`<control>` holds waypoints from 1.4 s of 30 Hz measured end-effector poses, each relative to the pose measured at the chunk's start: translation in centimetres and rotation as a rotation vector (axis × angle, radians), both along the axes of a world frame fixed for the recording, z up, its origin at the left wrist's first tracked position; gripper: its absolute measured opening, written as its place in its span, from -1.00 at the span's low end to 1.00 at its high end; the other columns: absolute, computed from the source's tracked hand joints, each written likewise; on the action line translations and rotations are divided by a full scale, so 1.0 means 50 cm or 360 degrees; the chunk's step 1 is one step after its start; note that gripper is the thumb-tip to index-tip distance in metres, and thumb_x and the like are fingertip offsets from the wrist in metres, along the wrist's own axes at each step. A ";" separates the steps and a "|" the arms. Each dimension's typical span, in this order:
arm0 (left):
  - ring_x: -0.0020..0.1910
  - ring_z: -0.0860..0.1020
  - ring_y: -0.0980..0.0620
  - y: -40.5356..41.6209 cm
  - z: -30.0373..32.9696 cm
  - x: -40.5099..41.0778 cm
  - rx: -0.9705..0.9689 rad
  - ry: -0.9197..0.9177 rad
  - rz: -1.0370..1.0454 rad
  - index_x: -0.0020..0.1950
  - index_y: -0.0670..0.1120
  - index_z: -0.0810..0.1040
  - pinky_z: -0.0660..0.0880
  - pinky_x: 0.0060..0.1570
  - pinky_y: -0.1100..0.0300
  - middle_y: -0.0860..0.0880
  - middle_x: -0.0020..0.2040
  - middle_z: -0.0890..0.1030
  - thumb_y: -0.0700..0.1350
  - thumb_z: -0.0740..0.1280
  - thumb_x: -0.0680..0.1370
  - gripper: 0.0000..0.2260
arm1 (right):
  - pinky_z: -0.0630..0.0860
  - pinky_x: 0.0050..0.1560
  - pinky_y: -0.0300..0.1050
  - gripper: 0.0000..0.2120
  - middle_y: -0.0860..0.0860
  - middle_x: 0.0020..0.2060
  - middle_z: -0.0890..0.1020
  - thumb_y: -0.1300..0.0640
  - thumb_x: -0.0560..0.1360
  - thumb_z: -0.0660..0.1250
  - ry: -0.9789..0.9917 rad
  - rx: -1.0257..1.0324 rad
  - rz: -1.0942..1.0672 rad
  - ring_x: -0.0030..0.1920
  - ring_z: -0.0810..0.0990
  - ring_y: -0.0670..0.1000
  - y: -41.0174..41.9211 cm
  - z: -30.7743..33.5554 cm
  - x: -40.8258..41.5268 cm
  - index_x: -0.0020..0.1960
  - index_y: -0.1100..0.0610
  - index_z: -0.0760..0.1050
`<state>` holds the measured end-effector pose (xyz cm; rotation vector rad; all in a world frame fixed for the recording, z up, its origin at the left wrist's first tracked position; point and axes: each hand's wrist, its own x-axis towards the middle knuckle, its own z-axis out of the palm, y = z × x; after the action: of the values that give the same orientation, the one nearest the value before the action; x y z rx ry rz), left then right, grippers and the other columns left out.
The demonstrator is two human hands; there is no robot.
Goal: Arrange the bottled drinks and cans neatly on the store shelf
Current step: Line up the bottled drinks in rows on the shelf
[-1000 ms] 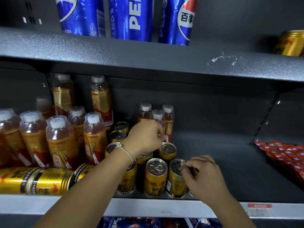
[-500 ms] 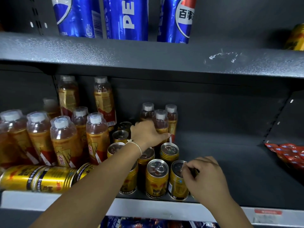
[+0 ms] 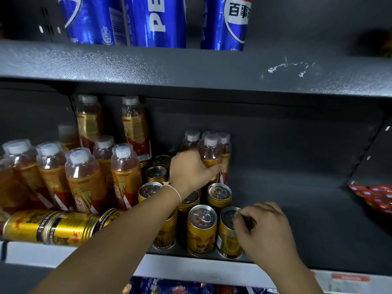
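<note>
Left hand (image 3: 192, 171) reaches to the back of the middle shelf (image 3: 297, 209), fingers wrapped round the lower body of a small amber bottle (image 3: 210, 152) w/ white cap; 2 more like it stand touching it, one behind-left, one behind-right. A pale cord bracelet (image 3: 175, 190) sits on that wrist.

Right hand (image 3: 264, 229) is at the shelf front, fingers curled over the top of a gold can that's mostly hidden under it, just right of the front-right gold can (image 3: 230, 232); can't tell if it's properly gripped or only touched.

Gold cans stand upright in rows btwn the two hands, approx 3 across, silver lids up; front-middle can (image 3: 202, 228) touches its neighbour on the right. The left forearm crosses over the left column.

Left of the cans: a cluster of larger amber bottles (image 3: 84, 179), several leaning, plus 2 taller ones (image 3: 134, 126) at the back. In front of them gold cans lying on their sides (image 3: 51, 227) end to end along the shelf edge.

Upper shelf holds blue Pepsi bottles (image 3: 157, 20). Red packets (image 3: 375, 197) lie at far right, well apart from the drinks
</note>
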<state>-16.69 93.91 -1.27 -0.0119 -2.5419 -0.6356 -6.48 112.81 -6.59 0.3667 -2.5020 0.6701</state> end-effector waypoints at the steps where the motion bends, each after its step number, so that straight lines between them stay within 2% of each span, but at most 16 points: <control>1: -0.25 0.61 0.08 -0.002 0.009 0.005 0.0009 0.0043 -0.0016 -0.23 0.02 0.59 0.51 -0.26 0.20 0.09 -0.31 0.61 0.36 0.34 0.38 -0.59 | 0.54 -0.18 -0.01 -0.86 -0.11 -0.39 0.59 0.17 0.36 0.52 -0.0018 0.0004 0.0004 -0.20 0.52 0.04 0.001 0.002 0.001 -0.33 0.03 0.61; 4: -0.26 0.61 0.08 -0.012 0.040 0.024 0.0034 0.0180 -0.0056 -0.22 0.00 0.62 0.48 -0.27 0.23 0.09 -0.32 0.63 0.38 0.34 0.38 -0.56 | 0.53 -0.15 -0.03 -0.90 -0.12 -0.36 0.62 0.16 0.36 0.51 -0.0063 -0.0010 -0.0017 -0.19 0.53 0.03 0.000 0.009 0.000 -0.29 0.01 0.65; 7: -0.18 0.63 0.07 -0.028 0.075 0.048 0.0106 0.0326 -0.0068 -0.10 0.02 0.62 0.57 -0.15 0.17 0.07 -0.23 0.66 0.42 0.34 0.35 -0.52 | 0.50 -0.13 -0.09 -0.94 -0.10 -0.29 0.67 0.16 0.37 0.51 -0.0065 -0.0027 -0.0060 -0.15 0.55 0.05 -0.011 0.024 0.002 -0.20 0.01 0.69; 10: -0.13 0.62 0.12 -0.047 0.103 0.074 0.0182 0.0355 -0.0130 -0.04 0.06 0.60 0.57 -0.12 0.19 0.11 -0.18 0.66 0.46 0.33 0.32 -0.49 | 0.45 -0.10 -0.14 -0.88 -0.05 -0.21 0.70 0.16 0.40 0.50 -0.0034 -0.0058 -0.0063 -0.11 0.57 0.05 -0.031 0.045 0.001 -0.07 0.06 0.71; 14: -0.26 0.57 0.31 -0.080 0.119 0.110 0.0302 0.0339 -0.0258 -0.19 0.10 0.60 0.44 -0.29 0.47 0.20 -0.30 0.62 0.41 0.38 0.34 -0.61 | 0.42 0.01 -0.14 -0.69 -0.01 -0.04 0.70 0.08 0.45 0.47 -0.0068 -0.0088 -0.0044 0.06 0.57 0.09 -0.069 0.079 0.001 0.18 0.08 0.65; 17: -0.23 0.56 0.36 -0.113 0.131 0.137 0.0394 0.0347 -0.0324 -0.17 0.12 0.62 0.43 -0.28 0.48 0.23 -0.29 0.63 0.41 0.39 0.33 -0.62 | 0.39 0.20 -0.12 -0.45 -0.03 0.20 0.62 -0.12 0.46 0.42 -0.0156 -0.0068 -0.0028 0.27 0.48 0.05 -0.104 0.098 0.006 0.39 0.04 0.50; 20: -0.19 0.56 0.40 -0.156 0.140 0.166 0.0533 0.0338 -0.0369 -0.18 0.19 0.64 0.49 -0.22 0.42 0.26 -0.25 0.65 0.39 0.42 0.30 -0.68 | 0.40 0.31 -0.03 -0.26 -0.08 0.31 0.52 -0.33 0.38 0.40 -0.0214 -0.0085 0.0081 0.36 0.40 0.03 -0.145 0.112 0.018 0.47 -0.04 0.38; 23: -0.18 0.57 0.39 -0.202 0.146 0.198 0.0647 0.0293 -0.0360 -0.16 0.20 0.62 0.52 -0.19 0.39 0.28 -0.22 0.65 0.41 0.44 0.23 -0.64 | 0.49 0.23 -0.07 -0.27 -0.27 0.22 0.50 -0.46 0.29 0.39 -0.0287 -0.0222 0.0283 0.27 0.44 -0.13 -0.197 0.123 0.038 0.39 -0.26 0.35; 25: -0.19 0.58 0.37 -0.233 0.145 0.225 0.0684 0.0228 -0.0391 -0.12 0.18 0.62 0.56 -0.15 0.32 0.27 -0.21 0.65 0.41 0.45 0.21 -0.59 | 0.54 0.11 -0.17 -0.34 -0.31 0.12 0.57 -0.46 0.23 0.46 -0.0373 -0.0422 0.0397 0.16 0.54 -0.22 -0.242 0.128 0.056 0.26 -0.34 0.39; 27: -0.20 0.58 0.37 -0.266 0.139 0.257 0.0701 0.0190 -0.0414 -0.14 0.18 0.61 0.58 -0.14 0.27 0.27 -0.21 0.65 0.43 0.44 0.18 -0.57 | 0.56 -0.05 -0.31 -0.38 -0.30 0.02 0.63 -0.43 0.18 0.51 -0.0447 -0.0610 0.0481 0.03 0.61 -0.28 -0.293 0.131 0.077 0.17 -0.30 0.45; 29: -0.20 0.57 0.37 -0.304 0.130 0.290 0.0662 0.0175 -0.0406 -0.20 0.20 0.57 0.56 -0.18 0.29 0.28 -0.24 0.63 0.47 0.41 0.16 -0.57 | 0.58 -0.13 -0.30 -0.39 -0.28 -0.04 0.67 -0.37 0.15 0.56 -0.0493 -0.0757 0.0549 -0.05 0.65 -0.26 -0.342 0.129 0.096 0.12 -0.22 0.50; 32: -0.17 0.57 0.36 -0.376 0.121 0.332 0.0582 0.0116 -0.0443 -0.10 0.19 0.61 0.54 -0.17 0.33 0.29 -0.20 0.63 0.49 0.39 0.21 -0.53 | 0.63 -0.17 -0.22 -0.44 -0.21 -0.10 0.70 -0.29 0.12 0.60 -0.0525 -0.0892 0.0589 -0.10 0.69 -0.18 -0.419 0.120 0.127 0.06 -0.20 0.54; 36: -0.10 0.59 0.32 -0.497 0.117 0.386 0.0551 0.0020 -0.0582 0.05 0.12 0.61 0.60 -0.07 0.20 0.21 -0.10 0.66 0.47 0.32 0.33 -0.48 | 0.66 -0.03 -0.03 -0.43 -0.16 -0.07 0.71 -0.27 0.15 0.57 -0.0597 -0.0957 0.0628 -0.07 0.70 -0.13 -0.525 0.102 0.170 0.10 -0.13 0.56; 40: -0.10 0.61 0.26 -0.616 0.110 0.444 0.0499 0.0015 -0.0604 0.07 0.05 0.62 0.58 -0.06 0.16 0.15 -0.09 0.67 0.49 0.22 0.35 -0.40 | 0.64 -0.03 -0.10 -0.43 -0.18 -0.03 0.71 -0.27 0.17 0.55 -0.0642 -0.0996 0.0727 -0.04 0.70 -0.14 -0.630 0.092 0.212 0.13 -0.17 0.55; 42: -0.13 0.62 0.18 -0.675 0.102 0.471 0.0455 0.0023 -0.0571 0.04 0.01 0.63 0.59 -0.08 0.07 0.09 -0.12 0.68 0.45 0.23 0.39 -0.44 | 0.64 -0.06 -0.15 -0.48 -0.18 -0.04 0.72 -0.25 0.17 0.56 -0.0672 -0.1013 0.0773 -0.05 0.70 -0.14 -0.683 0.087 0.233 0.09 -0.21 0.56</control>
<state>6.87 60.17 3.84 -0.3774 -2.4297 -1.1269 5.19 78.68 -2.25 0.6421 -2.3935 1.8357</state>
